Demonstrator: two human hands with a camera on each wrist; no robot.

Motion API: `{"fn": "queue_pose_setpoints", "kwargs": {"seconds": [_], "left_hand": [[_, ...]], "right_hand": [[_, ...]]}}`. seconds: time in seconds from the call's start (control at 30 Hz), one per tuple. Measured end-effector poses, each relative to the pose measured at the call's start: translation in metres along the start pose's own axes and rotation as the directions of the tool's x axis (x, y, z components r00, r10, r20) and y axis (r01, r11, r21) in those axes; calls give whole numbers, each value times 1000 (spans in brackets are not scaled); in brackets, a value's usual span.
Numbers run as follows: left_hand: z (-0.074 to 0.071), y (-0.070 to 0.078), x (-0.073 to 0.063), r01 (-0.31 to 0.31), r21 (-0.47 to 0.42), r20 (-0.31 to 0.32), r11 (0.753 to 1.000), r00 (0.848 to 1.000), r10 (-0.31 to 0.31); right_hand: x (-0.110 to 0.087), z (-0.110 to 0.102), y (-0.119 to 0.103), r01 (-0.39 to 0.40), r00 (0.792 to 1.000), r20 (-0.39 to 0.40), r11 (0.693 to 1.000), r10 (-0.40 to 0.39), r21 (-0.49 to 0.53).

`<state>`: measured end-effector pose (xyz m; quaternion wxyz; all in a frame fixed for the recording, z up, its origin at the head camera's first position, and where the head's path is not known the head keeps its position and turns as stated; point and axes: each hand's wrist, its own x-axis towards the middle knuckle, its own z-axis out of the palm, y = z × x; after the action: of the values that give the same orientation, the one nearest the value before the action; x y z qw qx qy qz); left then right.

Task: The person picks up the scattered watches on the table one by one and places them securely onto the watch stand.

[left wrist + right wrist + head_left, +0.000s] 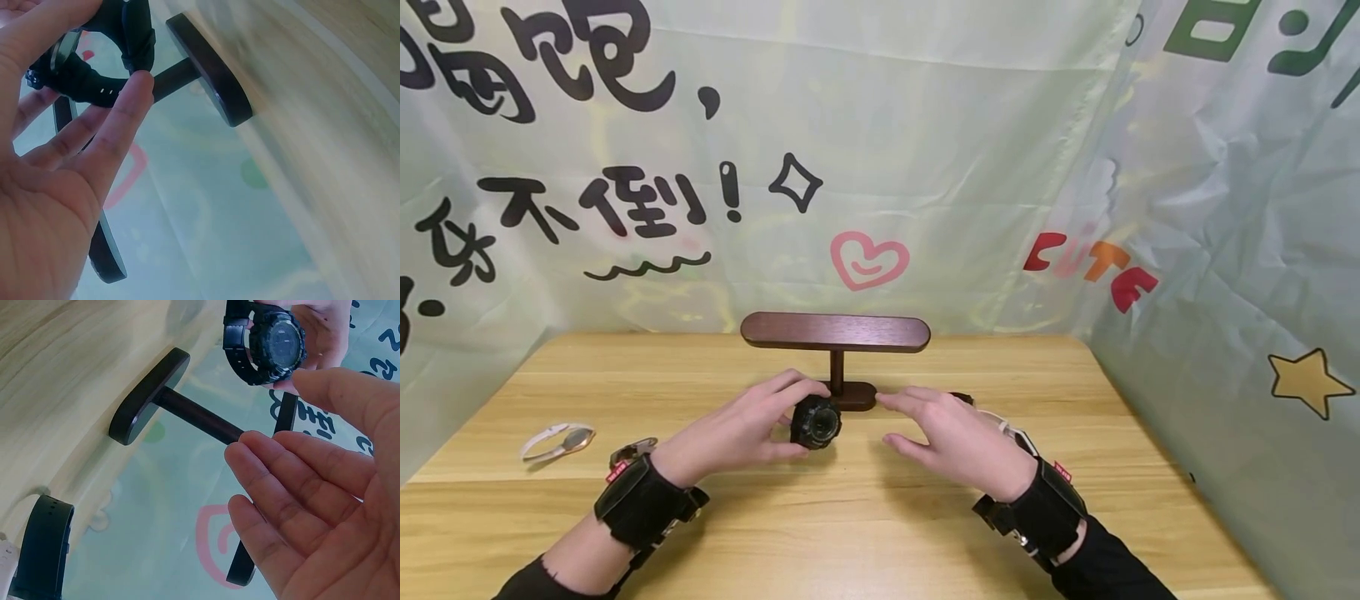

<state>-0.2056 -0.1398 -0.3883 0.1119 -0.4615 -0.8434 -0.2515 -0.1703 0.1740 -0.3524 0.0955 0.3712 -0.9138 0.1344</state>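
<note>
My left hand (752, 429) grips a chunky black digital watch (815, 422) just above the table, in front of the dark wooden T-shaped stand (835, 332). In the left wrist view the watch strap (94, 87) sits pinched between thumb and fingers. The right wrist view shows the watch face (274, 344) held by the other hand. My right hand (951, 433) hovers open a little right of the watch, fingers relaxed, touching nothing. The stand's base (147, 397) lies on the table behind both hands.
A white and gold watch (557, 440) lies at the left of the wooden table (880, 533). Another watch (632, 451) lies near my left wrist. A black strap (40, 547) and a white strap (1011, 429) lie beside my right hand. Printed cloth walls close the back and right.
</note>
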Motion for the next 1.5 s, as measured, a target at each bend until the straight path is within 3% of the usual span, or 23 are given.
{"fn": "queue_pose_setpoints", "kwargs": {"seconds": [0.7, 0.97, 1.5], "left_hand": [[-2, 11, 5, 26, -68, -76, 997, 997, -31], [-3, 16, 7, -1, -111, -121, 994, 993, -12], [-2, 28, 9, -20, -213, -152, 977, 988, -13]], "right_hand": [[-1, 8, -11, 72, 997, -28, 997, -71, 16], [-1, 9, -16, 96, 994, -44, 995, -95, 13], [1, 18, -26, 168, 975, -164, 982, -153, 84]]}}
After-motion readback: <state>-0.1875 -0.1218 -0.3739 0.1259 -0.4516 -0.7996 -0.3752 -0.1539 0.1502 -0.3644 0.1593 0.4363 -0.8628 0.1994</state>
